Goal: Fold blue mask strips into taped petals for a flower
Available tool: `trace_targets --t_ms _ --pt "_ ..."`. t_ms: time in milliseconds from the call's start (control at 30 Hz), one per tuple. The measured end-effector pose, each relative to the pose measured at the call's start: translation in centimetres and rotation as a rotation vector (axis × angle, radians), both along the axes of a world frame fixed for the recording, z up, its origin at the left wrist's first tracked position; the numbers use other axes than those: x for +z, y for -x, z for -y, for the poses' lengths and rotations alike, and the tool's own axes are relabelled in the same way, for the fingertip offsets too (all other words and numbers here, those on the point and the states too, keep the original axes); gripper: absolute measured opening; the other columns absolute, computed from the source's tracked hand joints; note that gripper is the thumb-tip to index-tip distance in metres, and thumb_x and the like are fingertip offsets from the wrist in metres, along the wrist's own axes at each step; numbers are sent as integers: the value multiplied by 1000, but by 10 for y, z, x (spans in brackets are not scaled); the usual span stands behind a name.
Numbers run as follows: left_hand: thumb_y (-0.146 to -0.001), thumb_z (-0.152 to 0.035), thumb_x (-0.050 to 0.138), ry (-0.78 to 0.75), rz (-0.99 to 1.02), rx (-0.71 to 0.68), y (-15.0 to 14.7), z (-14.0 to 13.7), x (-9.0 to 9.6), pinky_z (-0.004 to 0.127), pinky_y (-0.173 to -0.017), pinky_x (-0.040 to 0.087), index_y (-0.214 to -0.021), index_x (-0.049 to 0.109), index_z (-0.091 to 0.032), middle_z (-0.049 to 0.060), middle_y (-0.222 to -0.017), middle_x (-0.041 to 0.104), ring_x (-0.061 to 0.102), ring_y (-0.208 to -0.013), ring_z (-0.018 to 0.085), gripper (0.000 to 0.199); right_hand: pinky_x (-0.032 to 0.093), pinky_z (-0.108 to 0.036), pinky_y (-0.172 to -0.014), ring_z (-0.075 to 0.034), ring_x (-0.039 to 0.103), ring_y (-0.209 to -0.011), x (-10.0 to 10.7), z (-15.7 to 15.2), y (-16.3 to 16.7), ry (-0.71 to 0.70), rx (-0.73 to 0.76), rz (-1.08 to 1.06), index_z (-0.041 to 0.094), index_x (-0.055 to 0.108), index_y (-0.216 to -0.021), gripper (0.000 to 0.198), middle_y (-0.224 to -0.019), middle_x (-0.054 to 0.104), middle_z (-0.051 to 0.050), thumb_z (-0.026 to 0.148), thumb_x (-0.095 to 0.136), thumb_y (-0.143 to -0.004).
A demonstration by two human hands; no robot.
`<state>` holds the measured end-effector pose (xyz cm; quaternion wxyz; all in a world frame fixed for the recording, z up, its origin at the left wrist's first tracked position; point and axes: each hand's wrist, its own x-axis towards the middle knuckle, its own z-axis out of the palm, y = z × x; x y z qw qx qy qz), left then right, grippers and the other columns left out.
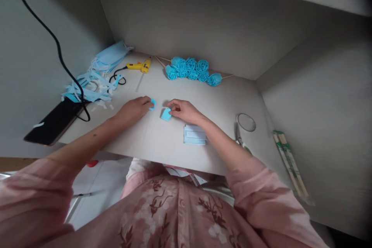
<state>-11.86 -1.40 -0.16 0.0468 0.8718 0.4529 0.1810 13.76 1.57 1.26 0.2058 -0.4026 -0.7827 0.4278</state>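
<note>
My left hand point(138, 106) is low over the table, its fingers closed on a small blue piece point(152, 104) that they partly cover. To its right, the thumb and fingers of my right hand point(183, 111) pinch the edge of a second small blue piece point(166, 114), flat with a rounded top. The two pieces are apart. Just below my right forearm lies a pleated light-blue face-mask panel point(193, 135), partly hidden by that arm.
Several blue fabric roses point(191, 69) on sticks lie along the back. At the left are a yellow glue gun point(139, 66), stacked face masks point(112, 55), blue and white scraps point(93, 87) and a black phone point(52, 121). At the right are a tape roll point(246, 122), scissors point(238, 136) and packaged sticks point(290, 164).
</note>
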Motion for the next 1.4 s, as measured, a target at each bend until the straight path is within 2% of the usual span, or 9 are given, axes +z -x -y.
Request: trace_targets --t_ms 167,300,500,667,967,1167,1300,1400 --pt "-87 -10 44 -95 -42 -62 -21 -50 -4 35 -90 47 -108 65 -17 11 -109 61 59 -100 22 30 38 -22 -62 -10 52 -61 -8 -21 -1 -19 -102 -15 15 65 -103 27 -69 63 4 19 63 -77" --pt "-88 -12 44 -178 -34 -63 -27 -69 -12 36 -89 49 -107 65 -15 12 -108 62 59 -100 24 28 39 -21 -63 -10 56 -65 -13 -44 4 -83 -175 16 16 67 -98 21 -70 65 4 18 63 -77" --pt "-88 -16 48 -178 74 -83 -19 -71 -22 38 -93 49 -108 66 -17 11 -112 62 60 -105 25 27 40 -22 -65 -12 58 -69 -13 -71 9 -225 -197 146 18 72 -99 22 -76 68 2 17 62 -79" --pt "-88 -17 49 -141 138 -91 -16 -75 -25 39 -93 49 -113 67 -19 11 -114 63 60 -105 25 31 42 -23 -69 -12 60 -74 -12 -81 9 -253 -253 228 21 73 -103 26 -84 71 0 17 61 -81" --pt "-89 -21 50 -169 167 -67 -14 -77 -28 39 -96 48 -111 71 -19 11 -118 61 60 -106 24 30 48 -26 -77 -16 65 -85 -8 -75 16 -231 -267 302 24 72 -110 29 -96 74 -1 19 60 -84" --pt "-88 -19 50 -138 207 -69 -13 -74 -24 36 -96 48 -126 64 -23 9 -120 61 59 -110 23 41 48 -27 -81 -17 66 -90 -4 -72 18 -248 -307 321 22 73 -107 25 -101 75 -2 22 56 -89" --pt "-87 -19 50 -138 201 -57 -15 -73 -21 37 -96 48 -128 63 -23 9 -119 61 59 -109 24 43 48 -28 -83 -17 66 -91 -7 -72 14 -265 -309 284 20 73 -106 26 -100 75 -3 22 53 -91" --pt "-87 -19 50 -149 195 -50 -16 -72 -19 38 -97 48 -128 64 -23 10 -119 61 58 -110 25 43 49 -28 -85 -17 66 -94 -10 -71 10 -294 -237 207 20 71 -113 28 -106 74 -4 24 59 -88"
